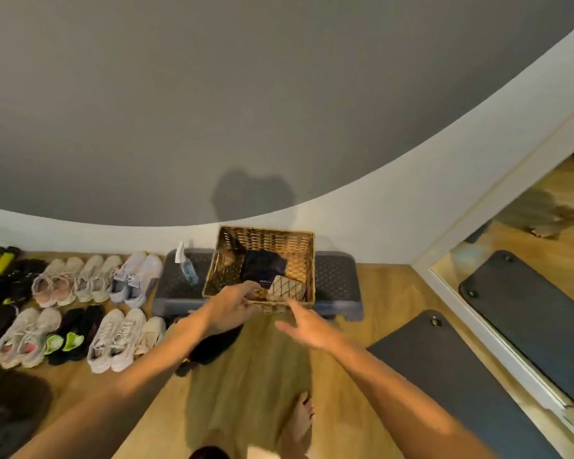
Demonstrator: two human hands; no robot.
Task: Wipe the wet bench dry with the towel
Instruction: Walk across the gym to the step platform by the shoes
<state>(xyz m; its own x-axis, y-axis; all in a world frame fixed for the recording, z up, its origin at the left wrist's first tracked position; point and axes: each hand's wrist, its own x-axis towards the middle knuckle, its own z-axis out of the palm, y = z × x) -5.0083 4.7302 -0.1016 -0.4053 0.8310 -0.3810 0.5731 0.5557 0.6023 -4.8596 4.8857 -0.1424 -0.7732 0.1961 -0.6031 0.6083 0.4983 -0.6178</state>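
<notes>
Inside basket [297, 250]: folded beige towel [285, 288], criss-cross pattern.

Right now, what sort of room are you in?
Probably a home gym or exercise studio entrance: an exercise mat lies on the wood floor beside a wall mirror, rows of trainers line the left, and a basket sits on a low step bench.

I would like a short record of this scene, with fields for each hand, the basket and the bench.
left hand: reaches over the near rim of the basket, grip unclear
right hand: fingers spread, just short of the basket
basket: wicker, stands on the bench, holds folded cloths
bench: dark, low, against the wall
spray bottle: on the bench, left of the basket
</notes>
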